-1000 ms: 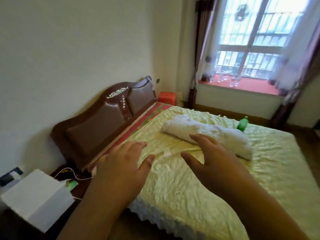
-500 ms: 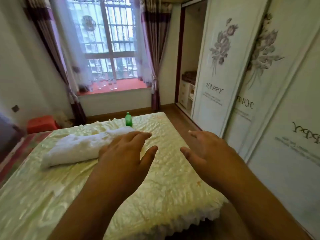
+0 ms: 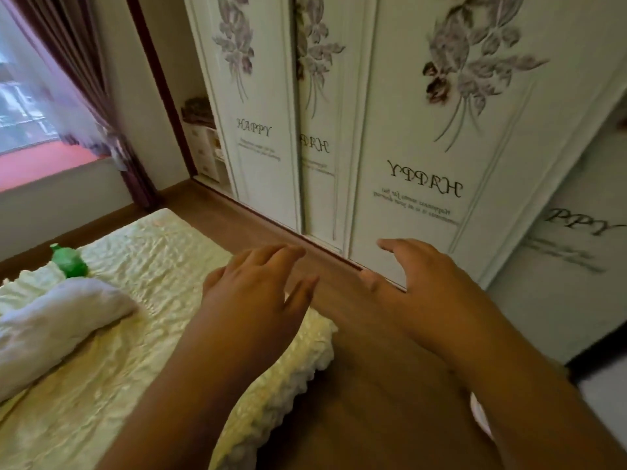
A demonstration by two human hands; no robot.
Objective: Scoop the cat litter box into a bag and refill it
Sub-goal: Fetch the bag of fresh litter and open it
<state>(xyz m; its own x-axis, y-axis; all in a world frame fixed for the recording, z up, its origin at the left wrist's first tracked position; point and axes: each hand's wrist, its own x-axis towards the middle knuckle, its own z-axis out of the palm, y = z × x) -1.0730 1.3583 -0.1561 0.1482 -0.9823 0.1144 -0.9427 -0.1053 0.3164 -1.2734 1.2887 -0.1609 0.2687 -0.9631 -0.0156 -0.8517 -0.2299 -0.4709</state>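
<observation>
Left hand: the left hand (image 3: 252, 300) hangs in the air, palm down, over the near corner of the bed; its fingers are spread and nearly straight, and it holds nothing.

Right hand: the right hand (image 3: 420, 286) hangs level with it over the wooden floor (image 3: 356, 385); its fingers are loosely apart, the thumb is out to the side, and it is empty too.

Under the left fingers: the pale yellow quilted bedspread (image 3: 135, 334), whose frilled edge runs down just below the left wrist.

Left of the left fingers: a rolled white blanket (image 3: 51, 327) lies on the bed, and beyond it stands a green bottle (image 3: 69, 261), both well apart from the hand.

Ahead of both sets of fingertips: a strip of bare floor, then the sliding wardrobe doors (image 3: 407, 147) printed with flowers and the word HAPPY. The right fingertips are the nearer to them.

Far left: an open wardrobe bay with shelves (image 3: 207, 154), a dark curtain (image 3: 101, 79) and the window sill (image 3: 40, 164).

Task's things: no litter box, scoop, bag or litter shows anywhere here, so which way they lie from the fingers cannot be told.

Nearer hand: undecided; probably the box must be found before either hand can reach for it.
</observation>
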